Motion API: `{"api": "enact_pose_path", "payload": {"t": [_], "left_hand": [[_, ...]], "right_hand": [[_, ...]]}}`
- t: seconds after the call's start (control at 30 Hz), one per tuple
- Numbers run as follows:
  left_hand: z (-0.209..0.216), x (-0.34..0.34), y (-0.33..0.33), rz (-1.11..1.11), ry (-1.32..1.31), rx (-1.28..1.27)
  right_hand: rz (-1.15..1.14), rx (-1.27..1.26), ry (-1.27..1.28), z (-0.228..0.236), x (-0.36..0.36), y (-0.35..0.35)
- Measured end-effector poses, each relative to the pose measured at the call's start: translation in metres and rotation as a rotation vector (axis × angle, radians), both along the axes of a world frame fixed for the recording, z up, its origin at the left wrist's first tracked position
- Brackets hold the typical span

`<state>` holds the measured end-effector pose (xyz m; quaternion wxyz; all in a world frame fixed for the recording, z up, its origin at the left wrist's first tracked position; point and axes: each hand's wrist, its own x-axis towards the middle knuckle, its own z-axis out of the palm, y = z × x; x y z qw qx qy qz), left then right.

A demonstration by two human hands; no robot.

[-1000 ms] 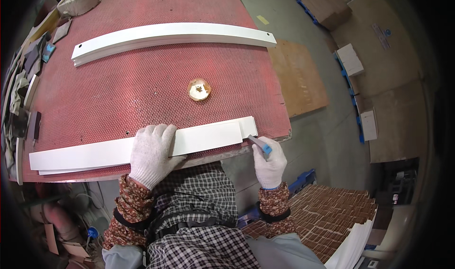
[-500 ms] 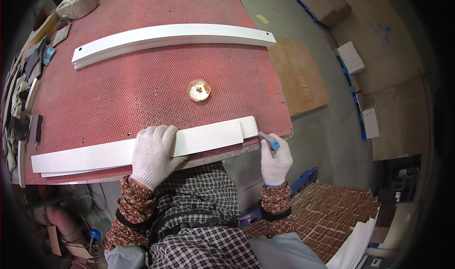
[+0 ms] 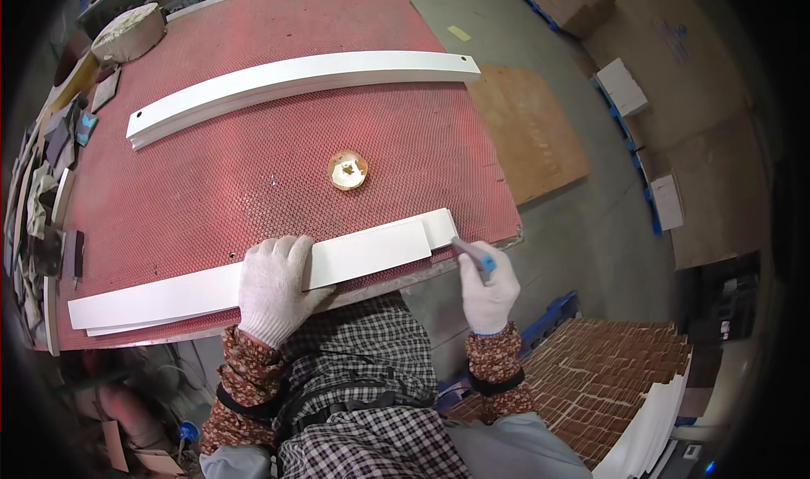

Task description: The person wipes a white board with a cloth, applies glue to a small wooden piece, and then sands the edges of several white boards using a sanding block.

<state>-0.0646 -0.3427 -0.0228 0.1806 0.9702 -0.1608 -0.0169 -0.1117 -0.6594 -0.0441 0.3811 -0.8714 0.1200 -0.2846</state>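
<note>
A short stack of white slats (image 3: 363, 255) lies along the near edge of the red mesh-covered table, with one slat's right end reaching past the top one. Across these slats rests my left hand (image 3: 276, 292) in a white knit glove, fingers over the top and thumb at the near side. My right hand (image 3: 489, 292), gloved too, pinches a small flat grey tool with a blue part (image 3: 474, 254). Its tip is at the slats' right end; I cannot tell whether it touches. Beyond them sits a small round dish (image 3: 348, 172) with pale stuff in it.
More white slats (image 3: 295, 78) with end holes are stacked farther back on the table (image 3: 253, 167). Cloths and blocks (image 3: 55, 154) crowd its left edge; a round pale bundle (image 3: 128, 33) stands far left. Stacked brown-ended pieces (image 3: 607, 386) are at my lower right.
The whole view has shifted slightly. My left hand stays on the slats, and my right hand still holds the grey and blue tool by their right end, its tip slightly farther left.
</note>
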Motion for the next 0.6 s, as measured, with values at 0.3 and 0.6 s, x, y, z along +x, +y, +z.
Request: {"api": "enact_pose_path", "payload": {"t": [0.3,0.6], "left_hand": [[-0.003,0.000,0.001,-0.031,-0.112,-0.003],[-0.002,0.001,0.002,-0.040,-0.117,0.007]], "right_hand": [[-0.034,-0.035,-0.034,-0.004,0.001,-0.012],[-0.076,-0.006,-0.022,0.004,0.007,-0.018]]}}
